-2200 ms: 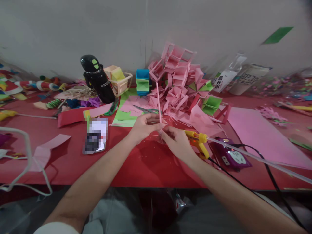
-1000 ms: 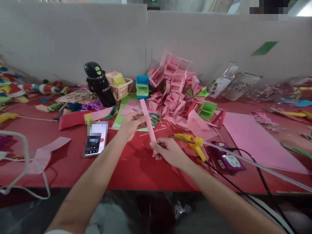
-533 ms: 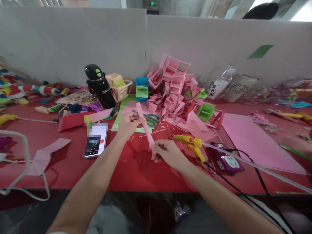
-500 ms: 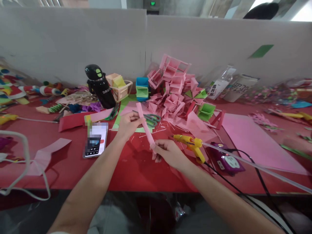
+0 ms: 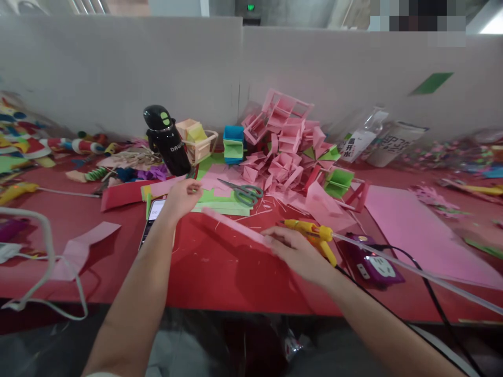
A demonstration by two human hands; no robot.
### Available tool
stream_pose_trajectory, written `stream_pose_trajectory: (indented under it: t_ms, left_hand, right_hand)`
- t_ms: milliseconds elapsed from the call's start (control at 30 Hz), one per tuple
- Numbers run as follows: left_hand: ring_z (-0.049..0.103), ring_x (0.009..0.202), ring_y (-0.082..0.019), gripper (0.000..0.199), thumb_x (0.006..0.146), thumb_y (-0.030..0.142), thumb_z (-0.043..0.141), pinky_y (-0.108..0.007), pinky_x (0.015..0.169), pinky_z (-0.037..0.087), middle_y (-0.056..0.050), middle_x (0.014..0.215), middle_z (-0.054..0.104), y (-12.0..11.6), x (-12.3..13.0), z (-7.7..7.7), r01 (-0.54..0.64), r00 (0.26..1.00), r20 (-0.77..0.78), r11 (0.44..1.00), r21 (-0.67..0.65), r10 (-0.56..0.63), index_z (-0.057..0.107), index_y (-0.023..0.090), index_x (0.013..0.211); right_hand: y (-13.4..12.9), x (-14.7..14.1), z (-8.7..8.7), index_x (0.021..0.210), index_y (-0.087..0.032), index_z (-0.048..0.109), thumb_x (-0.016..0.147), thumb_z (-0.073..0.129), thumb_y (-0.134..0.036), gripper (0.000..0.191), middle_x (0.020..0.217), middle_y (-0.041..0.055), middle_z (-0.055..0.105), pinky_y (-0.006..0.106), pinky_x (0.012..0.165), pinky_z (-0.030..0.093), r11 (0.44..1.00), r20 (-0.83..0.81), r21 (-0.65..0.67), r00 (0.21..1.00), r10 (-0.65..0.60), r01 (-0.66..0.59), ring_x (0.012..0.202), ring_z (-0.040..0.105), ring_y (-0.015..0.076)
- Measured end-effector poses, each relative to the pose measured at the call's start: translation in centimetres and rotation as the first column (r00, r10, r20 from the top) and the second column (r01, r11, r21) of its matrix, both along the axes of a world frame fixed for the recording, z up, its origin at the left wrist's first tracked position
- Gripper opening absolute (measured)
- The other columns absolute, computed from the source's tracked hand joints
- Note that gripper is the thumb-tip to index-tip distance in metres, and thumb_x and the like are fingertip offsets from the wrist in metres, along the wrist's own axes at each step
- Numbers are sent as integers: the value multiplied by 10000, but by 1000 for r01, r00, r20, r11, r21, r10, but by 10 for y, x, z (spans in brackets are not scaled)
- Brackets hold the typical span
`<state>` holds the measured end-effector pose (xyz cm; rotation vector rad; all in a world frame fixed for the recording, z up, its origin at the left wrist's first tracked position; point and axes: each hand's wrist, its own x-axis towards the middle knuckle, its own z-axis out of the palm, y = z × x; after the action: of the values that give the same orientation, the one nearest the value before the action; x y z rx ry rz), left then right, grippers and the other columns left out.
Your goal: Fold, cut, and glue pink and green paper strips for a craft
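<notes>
Red tbl: blk bottle beyond L hand, phone partly hidden by L arm, bent pink paper L of that arm. Green paper ahead btwn hands, pink frame pile farther back. Yellow glue gun just beside R hand, purple pwr strip R of R hand, big pink sheet farther R, w/ clear bottle beyond R hand

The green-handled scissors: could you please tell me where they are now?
In the head view, the green-handled metal scissors lie near the middle, partly on light green paper, in front of the heap of pink paper shapes.
</notes>
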<state>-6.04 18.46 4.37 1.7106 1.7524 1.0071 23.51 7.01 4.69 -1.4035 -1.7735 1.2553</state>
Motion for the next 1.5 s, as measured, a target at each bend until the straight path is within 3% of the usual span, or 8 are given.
stream_pose_trajectory:
  t_ms: [133, 367, 533, 767, 967, 1067, 1400, 1500]
  left_hand:
    - [705, 916, -231, 226, 832, 204, 630, -364, 880, 541, -104, 1034, 762, 15, -6, -20, -44, 981, -189, 999, -3, 43, 729, 171, 1032]
    - [690, 1012, -263, 214, 863, 222, 626, -372, 921, 527, -99, 1099, 753, 17, 21, -29, 47, 933, -358, 998, 51, -25, 742, 182, 1038]
    - [676, 1075, -278, 249, 854, 184, 613, -373, 967, 510, -127, 1163, 731, 13, 29, -25, 122, 918, -386, 991, 61, -89, 742, 166, 1067]
    - [659, 1083, -281, 214, 815, 209, 671, -379, 988, 493, -113, 1143, 716, 6, 24, -28, 206, 884, -421, 978, -37, -202, 752, 191, 1012]
    - [654, 1077, -278, 199, 863, 224, 606, -386, 984, 492, -109, 1150, 701, 1, 34, -30, 263, 855, -445, 962, -67, -265, 755, 189, 990]
    - [637, 1135, -278, 210, 847, 205, 623, -381, 1012, 479, -100, 1204, 693, 2, 34, -31, 288, 851, -445, 956, -51, -279, 747, 192, 1016]
    - [625, 1198, -306, 290, 862, 332, 671, -411, 1044, 466, -123, 1285, 685, 2, 27, -29, 251, 882, -393, 965, -71, -258, 740, 195, 1109]
    - [631, 1194, -286, 256, 889, 250, 614, -393, 1035, 471, -107, 1265, 701, 7, 21, -33, 191, 891, -409, 980, -55, -197, 737, 211, 1110]
  right_hand:
    - [-4, -1, -4, 985, -177, 728, 937, 547, -353, 256, 902, 63, 736, 299, 705, 466, 996, 225, 37, 971, 76, -86, 774, 643, 189]
    - [-13, -5, -10, 1184, -213, 714, 973, 540, -323, 295, 1114, 113, 748, 386, 869, 511, 974, 613, 209, 788, -58, -90, 1030, 701, 291]
    - [-18, -8, -11, 1147, -216, 708, 952, 536, -227, 260, 1115, 98, 736, 362, 816, 530, 938, 608, 314, 790, -82, -144, 990, 713, 267]
    - [-22, -12, -12, 1037, -220, 721, 977, 518, -240, 213, 974, 53, 728, 311, 741, 522, 907, 542, 343, 840, 21, -244, 854, 696, 201]
    - [-20, -15, -20, 1229, -210, 689, 987, 496, -178, 311, 1267, 106, 677, 451, 977, 512, 788, 662, 447, 749, 28, -424, 1146, 623, 274]
    - [-21, -16, -26, 1258, -164, 678, 987, 466, -138, 345, 1276, 125, 686, 470, 970, 525, 758, 722, 440, 692, 20, -481, 1130, 634, 283]
    - [-20, -16, -29, 1177, -131, 724, 966, 487, -114, 318, 1191, 142, 721, 456, 940, 563, 733, 715, 482, 699, -11, -480, 1074, 660, 276]
    - [-20, -16, -31, 1154, -137, 733, 956, 491, -93, 316, 1195, 138, 721, 446, 932, 569, 729, 715, 481, 699, -5, -486, 1060, 659, 267]
